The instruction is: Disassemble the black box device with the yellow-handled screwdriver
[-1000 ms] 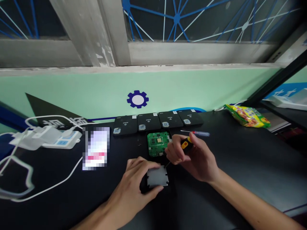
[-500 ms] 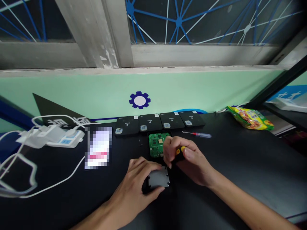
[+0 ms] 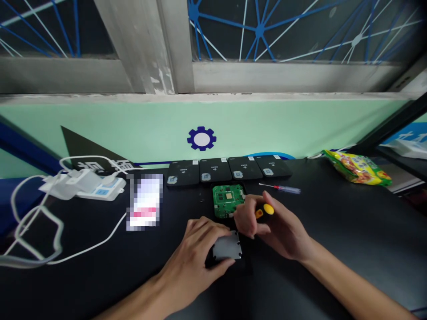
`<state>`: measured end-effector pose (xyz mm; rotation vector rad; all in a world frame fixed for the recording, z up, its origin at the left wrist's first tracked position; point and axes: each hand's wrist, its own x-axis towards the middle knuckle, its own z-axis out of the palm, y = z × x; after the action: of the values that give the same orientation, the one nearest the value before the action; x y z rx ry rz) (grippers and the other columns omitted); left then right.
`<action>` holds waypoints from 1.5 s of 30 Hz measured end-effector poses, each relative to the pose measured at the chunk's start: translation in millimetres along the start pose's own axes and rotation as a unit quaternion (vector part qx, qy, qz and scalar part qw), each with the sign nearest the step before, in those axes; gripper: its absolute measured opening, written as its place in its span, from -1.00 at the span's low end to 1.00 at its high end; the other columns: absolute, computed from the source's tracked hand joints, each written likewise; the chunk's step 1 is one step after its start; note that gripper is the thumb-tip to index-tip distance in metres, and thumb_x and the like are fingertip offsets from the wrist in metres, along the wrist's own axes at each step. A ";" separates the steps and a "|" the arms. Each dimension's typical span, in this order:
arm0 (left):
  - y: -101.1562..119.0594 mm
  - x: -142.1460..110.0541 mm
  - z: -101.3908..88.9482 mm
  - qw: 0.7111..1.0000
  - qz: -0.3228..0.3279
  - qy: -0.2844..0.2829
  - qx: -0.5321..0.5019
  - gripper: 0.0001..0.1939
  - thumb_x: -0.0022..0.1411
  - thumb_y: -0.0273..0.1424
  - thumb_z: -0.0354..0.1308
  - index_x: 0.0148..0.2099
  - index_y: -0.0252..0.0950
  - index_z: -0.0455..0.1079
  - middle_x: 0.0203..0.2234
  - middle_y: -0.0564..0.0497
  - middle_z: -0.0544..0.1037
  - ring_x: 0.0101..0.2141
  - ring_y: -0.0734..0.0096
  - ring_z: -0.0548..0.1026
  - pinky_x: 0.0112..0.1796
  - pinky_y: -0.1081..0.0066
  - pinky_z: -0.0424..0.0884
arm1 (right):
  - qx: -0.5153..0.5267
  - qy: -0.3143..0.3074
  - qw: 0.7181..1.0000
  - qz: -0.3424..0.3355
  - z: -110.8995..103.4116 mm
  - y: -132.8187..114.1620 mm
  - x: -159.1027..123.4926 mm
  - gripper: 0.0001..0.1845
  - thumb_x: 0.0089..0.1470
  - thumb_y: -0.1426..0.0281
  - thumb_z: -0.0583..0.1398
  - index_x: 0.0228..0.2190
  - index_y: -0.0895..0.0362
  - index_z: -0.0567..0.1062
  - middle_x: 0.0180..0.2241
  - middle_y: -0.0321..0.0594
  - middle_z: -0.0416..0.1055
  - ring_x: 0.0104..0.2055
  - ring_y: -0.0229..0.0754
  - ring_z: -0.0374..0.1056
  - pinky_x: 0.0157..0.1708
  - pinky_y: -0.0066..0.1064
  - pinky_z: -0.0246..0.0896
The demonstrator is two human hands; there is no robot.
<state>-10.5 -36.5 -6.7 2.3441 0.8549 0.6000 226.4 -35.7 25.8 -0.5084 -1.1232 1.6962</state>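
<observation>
My left hand lies around a black part with a grey metal plate on it, thumb on the near edge and fingers on the far edge. Small dark screws or holes show along the plate's edges. In my right hand is a black-and-yellow screwdriver, seen by its handle end; its tip is hidden behind the fingers, close to the plate's far right corner. Just beyond, a green circuit board sits in a black case, its right side partly covered by my right hand.
Several flat black boxes line the wall. A clear-handled screwdriver lies right of the board, tiny screws to its left. Further left are a blurred-out phone, a white power strip and cables. A yellow-green snack packet rests far right.
The whole view has shifted, so everything appears further right. My right hand's fingers and thumb have turned around the screwdriver handle. My left hand keeps its hold on the plated part.
</observation>
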 end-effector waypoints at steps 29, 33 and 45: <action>-2.9 -2.8 1.7 1.000 -0.005 -0.003 0.024 -0.55 0.37 -0.45 0.39 0.20 -0.08 0.36 0.10 0.05 0.60 0.10 0.16 0.51 0.15 0.11 0.26 | 0.105 -0.004 0.994 -0.015 0.9 -1.7 4.0 -0.71 0.37 0.13 0.17 -0.27 0.09 0.46 -0.51 -0.36 0.12 -0.46 -0.17 -0.03 -0.33 -0.28 -0.02; -3.0 -2.6 1.5 1.000 -0.005 -0.001 0.021 -0.55 0.36 -0.46 0.40 0.20 -0.08 0.36 0.09 0.06 0.60 0.10 0.15 0.50 0.16 0.08 0.26 | 0.079 -0.007 0.997 -0.014 -1.2 0.4 5.0 -0.45 0.51 0.10 0.02 -0.43 0.13 0.51 -0.47 -0.27 0.16 -0.42 -0.13 0.05 -0.30 -0.25 0.01; -1.8 -2.3 1.7 1.000 -0.004 -0.002 0.024 -0.55 0.37 -0.46 0.38 0.21 -0.09 0.36 0.11 0.01 0.60 0.10 0.11 0.50 0.14 0.08 0.27 | 0.101 -0.011 0.995 0.009 2.0 1.5 0.8 -0.67 0.30 0.05 0.22 -0.28 0.06 0.42 -0.57 -0.41 0.03 -0.47 -0.16 -0.10 -0.31 -0.26 -0.06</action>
<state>-11.8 -37.5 -9.6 2.3821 0.8865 0.5775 223.8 -36.0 25.6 -0.3747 -0.9518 1.8120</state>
